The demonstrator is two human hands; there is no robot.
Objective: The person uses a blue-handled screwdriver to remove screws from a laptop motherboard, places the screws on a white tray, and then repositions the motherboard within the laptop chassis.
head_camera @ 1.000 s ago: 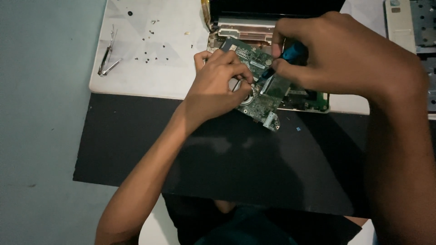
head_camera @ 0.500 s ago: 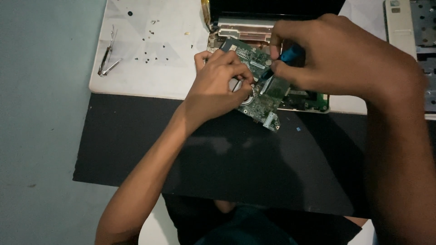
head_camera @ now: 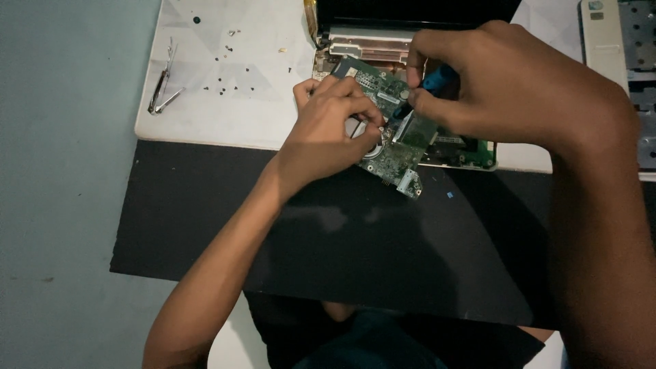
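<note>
Dim light; grey floor, perhaps concrete.

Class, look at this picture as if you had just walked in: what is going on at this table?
A person bends over a green circuit board that lies partly on a black mat. The left hand steadies the board, fingers pressed on it. The right hand grips a blue-handled screwdriver, its tip down on the board. Behind the board sits an opened laptop chassis. Small loose screws and metal tweezers lie on the white sheet to the left.
</note>
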